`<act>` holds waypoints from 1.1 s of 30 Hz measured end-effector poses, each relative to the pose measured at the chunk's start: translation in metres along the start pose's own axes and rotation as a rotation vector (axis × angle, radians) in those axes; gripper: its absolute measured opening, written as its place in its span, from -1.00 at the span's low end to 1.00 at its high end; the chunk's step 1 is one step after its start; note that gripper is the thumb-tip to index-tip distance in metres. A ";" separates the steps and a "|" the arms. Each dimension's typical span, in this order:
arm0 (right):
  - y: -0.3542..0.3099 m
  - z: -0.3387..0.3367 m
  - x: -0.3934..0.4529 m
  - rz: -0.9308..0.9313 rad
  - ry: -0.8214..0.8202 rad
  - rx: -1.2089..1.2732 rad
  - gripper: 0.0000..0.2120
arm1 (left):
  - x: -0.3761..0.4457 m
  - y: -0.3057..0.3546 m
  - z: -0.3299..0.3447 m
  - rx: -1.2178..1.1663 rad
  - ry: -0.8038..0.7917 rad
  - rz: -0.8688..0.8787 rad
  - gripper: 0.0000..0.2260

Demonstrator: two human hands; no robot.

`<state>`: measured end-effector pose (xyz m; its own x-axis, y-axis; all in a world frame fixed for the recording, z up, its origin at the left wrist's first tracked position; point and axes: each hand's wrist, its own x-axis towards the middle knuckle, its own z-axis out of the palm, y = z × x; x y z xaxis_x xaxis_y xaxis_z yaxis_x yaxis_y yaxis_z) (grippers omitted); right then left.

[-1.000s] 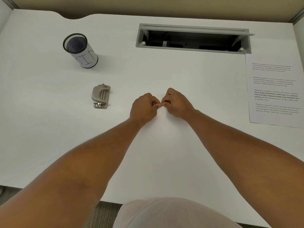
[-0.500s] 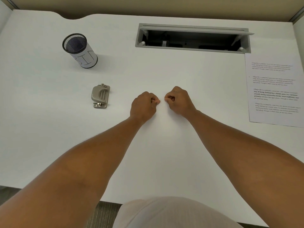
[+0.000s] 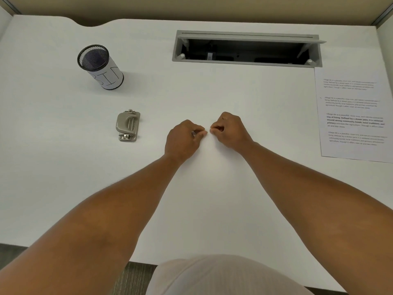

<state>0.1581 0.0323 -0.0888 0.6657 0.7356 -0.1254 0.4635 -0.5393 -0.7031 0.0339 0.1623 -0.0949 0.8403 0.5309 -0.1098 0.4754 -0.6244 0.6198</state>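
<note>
A: Hands?
B: L hand (image 3: 182, 138) & R hand (image 3: 230, 132) over the table (image 3: 212, 92), centre, fingertips nearly meeting. Each grip curled tight, thumb to forefinger; can't tell if anything's pinched.
A: Metal punch?
B: Metal punch (image 3: 127, 125) lies flat, near L hand's left, untouched.

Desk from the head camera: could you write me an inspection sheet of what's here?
Surface: white desk, smooth.
Job's things: grey metal punch, left of the hands, untouched.
Clutter: upright mesh cup far left; printed sheet at the right edge.
Hands: left hand and right hand curled, fingertips nearly meeting; anything pinched is too small to tell.
Cables: nothing seen; open hatch is dark inside.
Surroundings: beige partition behind, carpet below.
</note>
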 end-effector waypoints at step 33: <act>-0.014 -0.003 0.012 0.093 -0.166 -0.212 -0.89 | -0.001 0.005 0.016 0.115 0.034 -0.059 -0.88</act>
<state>0.1614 0.0473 -0.0788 0.6144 0.7267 -0.3072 0.5286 -0.6683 -0.5235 0.0401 0.1496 -0.1036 0.8015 0.5865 -0.1164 0.5524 -0.6517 0.5197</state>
